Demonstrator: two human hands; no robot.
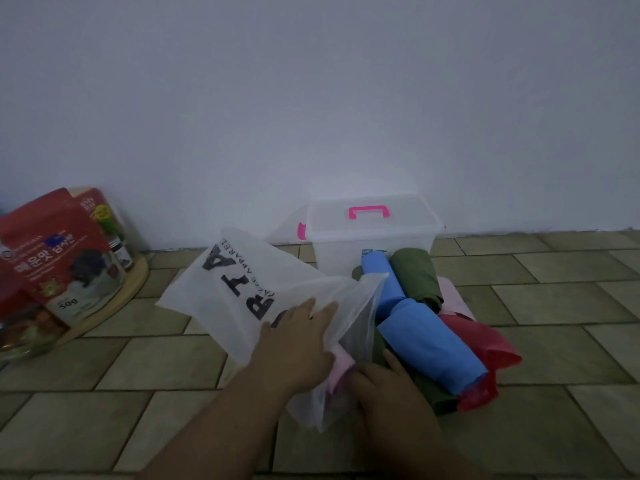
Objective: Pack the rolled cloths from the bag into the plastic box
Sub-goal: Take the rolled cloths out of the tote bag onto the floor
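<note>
A person sits or kneels over a tiled floor by a pale wall. The left hand lies on top of a translucent white bag printed with large black letters, its fingers stretched fairly straight towards the bag's open mouth, which faces right. The right hand sits just beside it, low against the cloths. Its thumb points up along the dark green cloth, and its fingers reach left under the bag's edge, where they are hidden, so it cannot be told whether they hold anything.

The rolled cloths lie in a heap on the floor at the bag's mouth, touching one another. One blue roll lies nearest the hands, and a second blue roll lies beyond it, partly behind the bag's film. An olive green roll lies beside that one and a red cloth on the right. A pink cloth lies under them.

Just behind the heap, against the wall, stands the clear plastic box. Its lid is on, and a pink handle sits on top.

Well apart at the far left, a round wooden tray carries red food packets.
</note>
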